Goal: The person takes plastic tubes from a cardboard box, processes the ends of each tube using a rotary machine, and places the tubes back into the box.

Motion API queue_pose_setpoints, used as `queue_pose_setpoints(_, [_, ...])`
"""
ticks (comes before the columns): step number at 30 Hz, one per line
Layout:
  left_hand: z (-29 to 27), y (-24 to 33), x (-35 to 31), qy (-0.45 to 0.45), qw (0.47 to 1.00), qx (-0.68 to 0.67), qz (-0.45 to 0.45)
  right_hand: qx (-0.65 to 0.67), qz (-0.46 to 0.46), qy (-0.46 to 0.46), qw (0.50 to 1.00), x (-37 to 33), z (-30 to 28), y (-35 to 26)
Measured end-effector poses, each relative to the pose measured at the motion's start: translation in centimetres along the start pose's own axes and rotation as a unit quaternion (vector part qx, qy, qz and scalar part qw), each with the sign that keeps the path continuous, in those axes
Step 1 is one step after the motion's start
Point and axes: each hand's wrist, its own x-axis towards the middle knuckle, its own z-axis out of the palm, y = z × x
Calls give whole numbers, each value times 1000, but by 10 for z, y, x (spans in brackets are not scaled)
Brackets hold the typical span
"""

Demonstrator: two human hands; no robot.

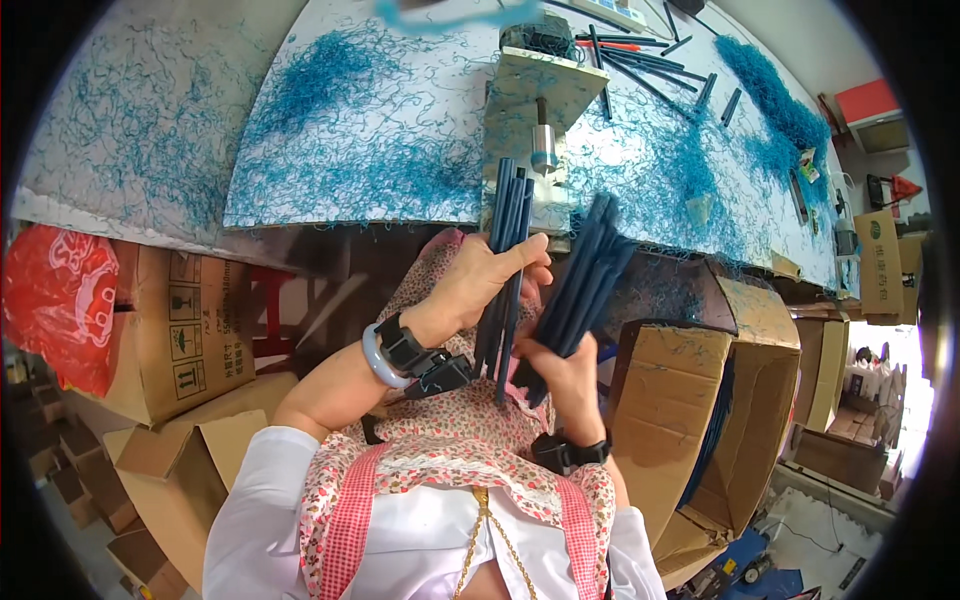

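Left hand (480,285) fingers pinch a few long dark-blue plastic strips (510,250) upright, while right hand (565,375) clamps the fanned bundle of dark-blue strips (590,270), probably keeping them sorted.

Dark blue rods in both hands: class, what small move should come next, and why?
Probably feed one rod from the left hand up to the metal machine. The left hand's few rods already point at it, the right hand grips a fuller bundle, and blue shavings cover the bench.
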Motion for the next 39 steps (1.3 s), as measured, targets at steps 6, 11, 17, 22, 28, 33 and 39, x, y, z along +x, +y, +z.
queue_pose_setpoints(6, [-7, -21, 12, -18, 1000, 8, 6, 47, 31, -18, 998, -9, 2, -9])
queue_pose_setpoints(11, [1, -18, 18, -21, 998, -44, 30, 57, 66, -9, 996, -1, -2, -20])
queue_pose_setpoints(17, [3, 6, 0, 9, 998, 8, -63, 29, 21, -27, 999, 2, -2, 6])
queue_pose_setpoints(22, [-2, -23, 10, -36, 998, -34, -26, 17, 14, -29, 999, -16, 0, 0])
queue_pose_setpoints(28, [-4, -18, 11, -54, 998, 17, -17, 118, 40, -10, 992, -12, -1, -17])
queue_pose_setpoints(33, [0, -9, 7, -54, 998, 8, -28, 107, 36, -9, 994, -17, 1, -20])
queue_pose_setpoints(39, [8, -11, -8, -48, 992, -107, -47, -106, -109, 26, 988, -14, 0, 29])
